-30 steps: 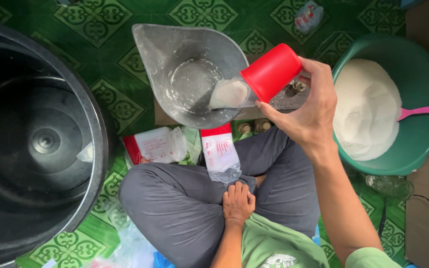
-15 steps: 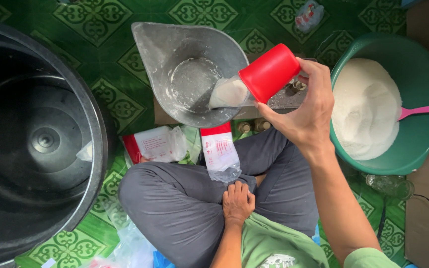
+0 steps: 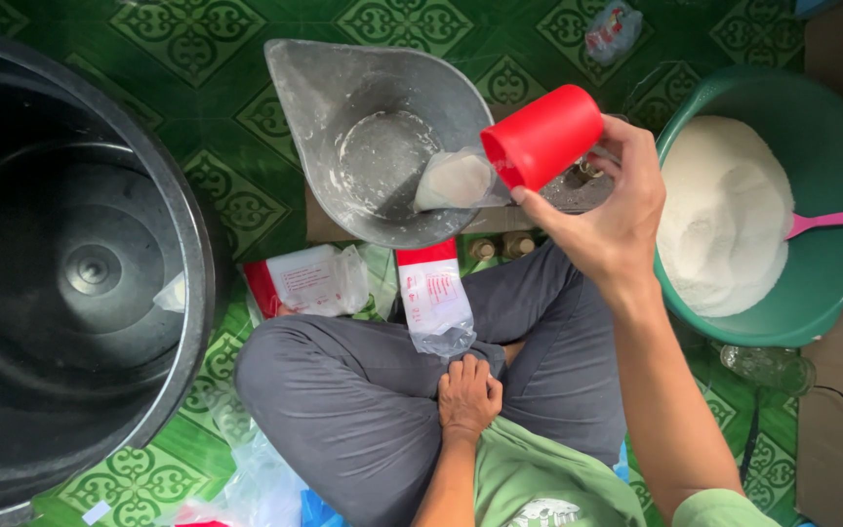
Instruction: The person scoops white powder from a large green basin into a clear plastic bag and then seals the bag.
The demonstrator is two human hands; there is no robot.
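Observation:
My right hand [image 3: 609,217] grips a red plastic cup [image 3: 543,137], tipped on its side with its mouth pointing left. A small clear bag holding white powder [image 3: 453,181] hangs off the cup's mouth, inside the grey metal scoop-shaped pan [image 3: 373,88]. The pan's floor is dusted white. My left hand [image 3: 468,395] rests on my crossed legs in grey trousers, fingers curled, with nothing in it.
A green basin [image 3: 831,293] at the right holds a heap of white powder [image 3: 724,215] and a pink spoon handle [image 3: 836,222]. A big black tub [image 3: 80,273] fills the left. Red-and-white packets [image 3: 309,281] lie before my knees on the green patterned floor. A clear bottle [image 3: 768,366] lies by the basin.
My right hand and the red cup have shifted very slightly to the right over the pan. My left hand has stayed still.

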